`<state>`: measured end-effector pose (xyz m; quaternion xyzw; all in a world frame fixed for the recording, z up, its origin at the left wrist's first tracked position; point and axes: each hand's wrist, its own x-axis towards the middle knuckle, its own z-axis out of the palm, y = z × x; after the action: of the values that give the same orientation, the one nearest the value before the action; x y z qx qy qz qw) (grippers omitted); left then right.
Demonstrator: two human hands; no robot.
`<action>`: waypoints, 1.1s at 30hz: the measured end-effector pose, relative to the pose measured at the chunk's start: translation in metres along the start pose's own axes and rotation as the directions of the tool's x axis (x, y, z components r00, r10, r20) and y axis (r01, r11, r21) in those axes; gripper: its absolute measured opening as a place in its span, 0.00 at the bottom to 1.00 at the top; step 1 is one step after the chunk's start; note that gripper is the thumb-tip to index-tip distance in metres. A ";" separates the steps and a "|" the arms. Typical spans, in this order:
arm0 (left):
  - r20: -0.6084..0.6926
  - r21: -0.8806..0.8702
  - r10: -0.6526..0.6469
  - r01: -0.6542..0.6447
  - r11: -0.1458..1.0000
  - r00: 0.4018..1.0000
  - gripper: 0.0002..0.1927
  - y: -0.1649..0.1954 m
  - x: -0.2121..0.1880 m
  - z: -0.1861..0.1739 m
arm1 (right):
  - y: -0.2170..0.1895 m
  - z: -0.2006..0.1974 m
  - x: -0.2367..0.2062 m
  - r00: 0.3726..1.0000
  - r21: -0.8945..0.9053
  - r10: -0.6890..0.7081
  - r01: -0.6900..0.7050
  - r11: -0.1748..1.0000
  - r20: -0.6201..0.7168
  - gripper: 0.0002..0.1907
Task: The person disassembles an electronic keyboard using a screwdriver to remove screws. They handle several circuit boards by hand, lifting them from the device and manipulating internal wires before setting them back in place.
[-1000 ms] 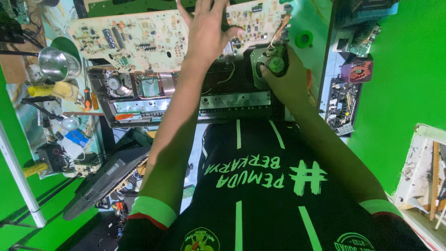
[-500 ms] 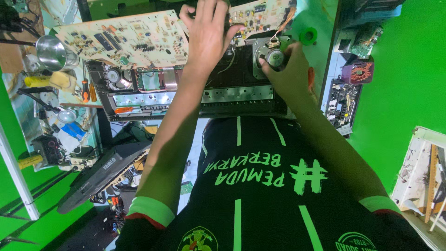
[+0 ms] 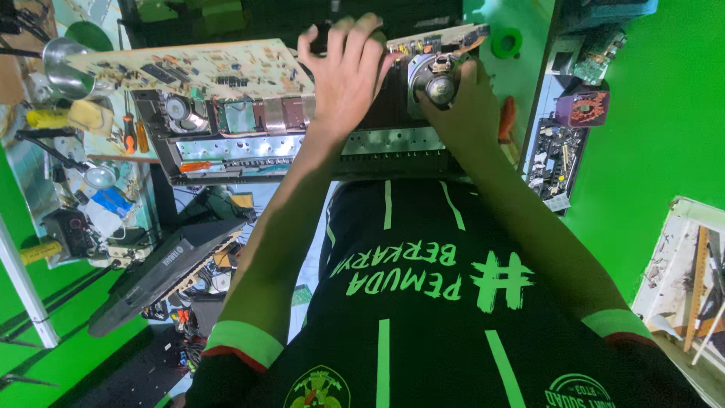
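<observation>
A metal cup (image 3: 62, 66) and orange-handled screwdrivers (image 3: 134, 133) lie at the left edge of the bench (image 3: 521, 83). Beside them the opened electronic chassis (image 3: 249, 147) stands at the bench's near edge, its large circuit board (image 3: 192, 69) tilted up above it, so the casing is already off and the inside laid bare. The left hand (image 3: 343, 75) lies over the board's right part, fingers curled on its far edge, seemingly gripping it. The right hand (image 3: 464, 102) cups a round metal part (image 3: 439, 89) at the chassis's right end; I cannot tell whether it grips or only steadies it. Board and part look still attached, so I judge the work mid-way. A smaller circuit board (image 3: 555, 155) lies at the right edge.
</observation>
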<state>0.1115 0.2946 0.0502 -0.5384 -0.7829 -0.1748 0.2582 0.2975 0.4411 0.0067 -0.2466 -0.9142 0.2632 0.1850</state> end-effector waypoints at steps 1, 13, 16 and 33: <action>-0.014 0.002 0.000 0.000 1.000 1.000 0.17 0.000 -0.001 0.000 | -0.002 -0.002 -0.001 1.000 0.002 -0.009 0.009 1.000 0.003 0.35; 0.029 0.034 -0.019 0.018 0.999 0.999 0.19 0.005 0.001 0.006 | 0.000 -0.002 0.008 0.985 -0.142 0.078 -0.056 0.988 0.154 0.26; 0.070 0.054 -0.030 0.026 0.998 0.997 0.22 0.003 -0.001 0.005 | 0.009 0.006 0.012 0.991 -0.250 -0.069 0.095 0.963 0.111 0.29; 0.113 -0.045 -0.101 0.107 0.993 0.988 0.26 0.011 -0.009 -0.014 | 0.027 0.018 0.016 0.964 -0.003 -0.247 0.249 0.968 0.101 0.25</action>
<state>0.1274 0.2845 0.0560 -0.5120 -0.8183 -0.1780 0.1912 0.2854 0.4630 -0.0191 -0.1181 -0.9479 0.2430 0.1688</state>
